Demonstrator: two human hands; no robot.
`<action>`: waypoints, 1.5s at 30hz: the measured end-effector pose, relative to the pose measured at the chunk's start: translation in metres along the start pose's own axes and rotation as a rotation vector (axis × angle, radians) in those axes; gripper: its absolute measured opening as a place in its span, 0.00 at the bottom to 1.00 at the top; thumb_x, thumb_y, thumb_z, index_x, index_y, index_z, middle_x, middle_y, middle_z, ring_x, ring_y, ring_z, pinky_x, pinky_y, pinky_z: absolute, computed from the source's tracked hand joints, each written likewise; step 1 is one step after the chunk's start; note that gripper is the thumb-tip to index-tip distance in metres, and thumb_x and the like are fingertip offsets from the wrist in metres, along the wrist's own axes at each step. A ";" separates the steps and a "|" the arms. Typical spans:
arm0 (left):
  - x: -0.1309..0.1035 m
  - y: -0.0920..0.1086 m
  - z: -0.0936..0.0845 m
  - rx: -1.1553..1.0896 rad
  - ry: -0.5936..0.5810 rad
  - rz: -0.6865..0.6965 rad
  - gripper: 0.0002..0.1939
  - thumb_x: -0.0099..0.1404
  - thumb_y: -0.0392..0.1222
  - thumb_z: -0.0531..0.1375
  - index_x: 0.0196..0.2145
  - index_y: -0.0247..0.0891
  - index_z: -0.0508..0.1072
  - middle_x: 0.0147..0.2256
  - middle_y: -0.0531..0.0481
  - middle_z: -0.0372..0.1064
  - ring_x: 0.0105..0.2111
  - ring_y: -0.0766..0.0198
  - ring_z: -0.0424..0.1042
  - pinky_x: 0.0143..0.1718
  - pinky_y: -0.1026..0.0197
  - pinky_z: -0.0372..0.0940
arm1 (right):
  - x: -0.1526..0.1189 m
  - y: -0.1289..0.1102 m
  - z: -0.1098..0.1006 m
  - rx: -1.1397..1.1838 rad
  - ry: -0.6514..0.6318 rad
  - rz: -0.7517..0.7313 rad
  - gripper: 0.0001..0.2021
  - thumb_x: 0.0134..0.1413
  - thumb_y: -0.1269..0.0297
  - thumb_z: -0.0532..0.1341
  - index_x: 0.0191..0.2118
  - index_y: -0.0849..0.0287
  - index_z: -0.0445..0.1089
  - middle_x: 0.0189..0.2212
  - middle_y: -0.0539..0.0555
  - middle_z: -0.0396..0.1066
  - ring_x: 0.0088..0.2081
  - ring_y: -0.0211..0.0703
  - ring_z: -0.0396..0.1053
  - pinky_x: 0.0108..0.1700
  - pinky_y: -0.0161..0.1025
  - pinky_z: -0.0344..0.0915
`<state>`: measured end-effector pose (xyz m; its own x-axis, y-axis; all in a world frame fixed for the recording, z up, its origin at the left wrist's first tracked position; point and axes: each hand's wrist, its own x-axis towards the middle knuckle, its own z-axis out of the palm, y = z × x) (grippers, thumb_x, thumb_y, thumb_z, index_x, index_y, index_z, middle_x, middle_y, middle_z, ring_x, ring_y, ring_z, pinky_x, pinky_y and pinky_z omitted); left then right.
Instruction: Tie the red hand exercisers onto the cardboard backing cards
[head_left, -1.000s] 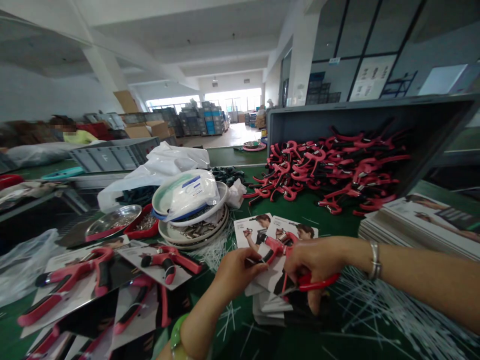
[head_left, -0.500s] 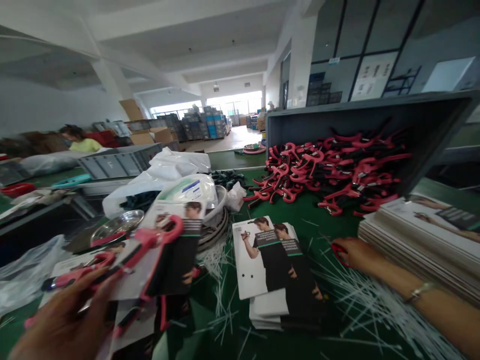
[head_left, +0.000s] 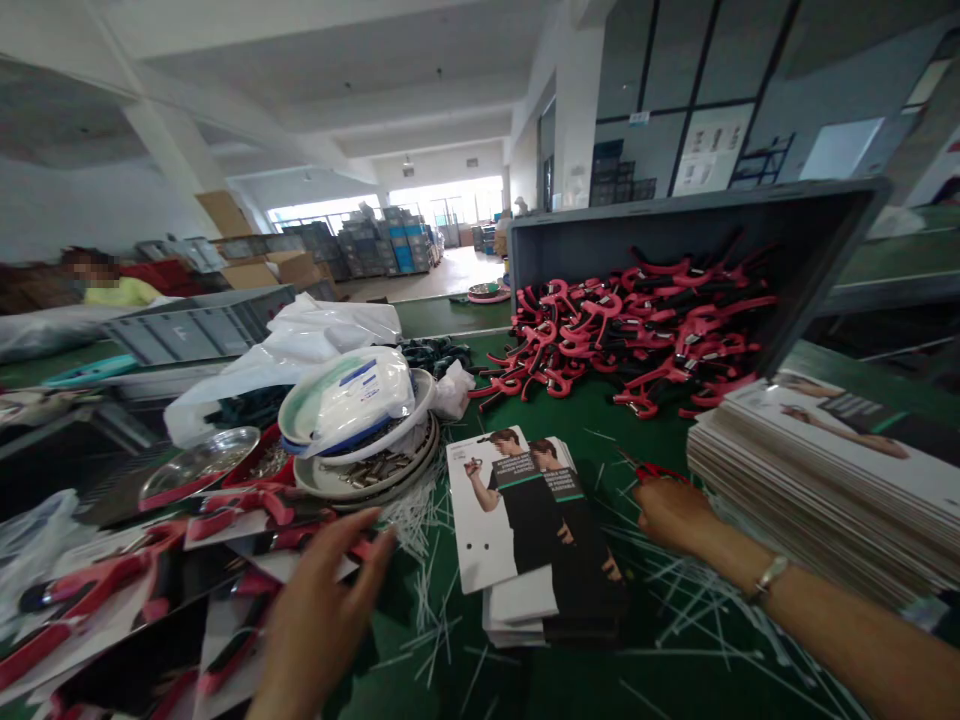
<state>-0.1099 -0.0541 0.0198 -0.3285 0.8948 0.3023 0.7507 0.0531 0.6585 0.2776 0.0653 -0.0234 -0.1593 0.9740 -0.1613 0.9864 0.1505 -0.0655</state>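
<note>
Scissors (head_left: 654, 470), red-handled, sit in the right hand (head_left: 675, 515) at right centre of the frame, fingers curled around the grips and blades angled toward the upper left, presumably to keep the points clear of the wrist. Which fingers fill the loops cannot be told. At lower centre-left, the left hand (head_left: 319, 605), blurred, hangs with thumb and fingers spread, nothing visible between them, beside carded spring clamps (head_left: 94, 577) overlapping in the lower left corner, likely to save bench room. A card stack (head_left: 480, 520) lies face up mid-frame, apparently placed within reach of both hands. At upper right, a grey bin (head_left: 585, 240) tipped on its side lets loose clamps (head_left: 606, 315) spill out, seemingly for easy picking; white cable ties (head_left: 694, 590) fan out below the scissors.
</note>
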 end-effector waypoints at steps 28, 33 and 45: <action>0.012 0.082 0.125 -1.402 -0.447 -0.475 0.27 0.57 0.44 0.62 0.50 0.44 0.53 0.36 0.49 0.73 0.30 0.60 0.74 0.33 0.58 0.68 | -0.001 -0.047 -0.064 1.571 0.340 -0.014 0.19 0.39 0.48 0.66 0.27 0.58 0.62 0.24 0.49 0.67 0.19 0.30 0.56 0.15 0.26 0.44; 0.010 0.083 0.128 -1.450 -0.436 -0.443 0.30 0.56 0.43 0.63 0.52 0.45 0.51 0.35 0.50 0.73 0.29 0.61 0.74 0.32 0.60 0.66 | -0.023 -0.081 -0.064 0.715 0.269 -0.356 0.09 0.56 0.61 0.55 0.30 0.59 0.68 0.22 0.50 0.67 0.25 0.37 0.64 0.27 0.34 0.57; 0.006 0.088 0.119 -1.335 -0.421 -0.402 0.31 0.57 0.41 0.61 0.54 0.45 0.49 0.35 0.51 0.72 0.24 0.67 0.70 0.30 0.63 0.66 | -0.037 -0.104 -0.080 -0.364 0.415 -0.451 0.06 0.52 0.74 0.59 0.29 0.58 0.71 0.27 0.54 0.71 0.31 0.43 0.67 0.28 0.39 0.48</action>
<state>0.0219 0.0088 -0.0025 -0.0189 0.9927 -0.1190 -0.5070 0.0931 0.8569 0.1845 0.0272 0.0682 -0.5984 0.7766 0.1972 0.7899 0.5306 0.3074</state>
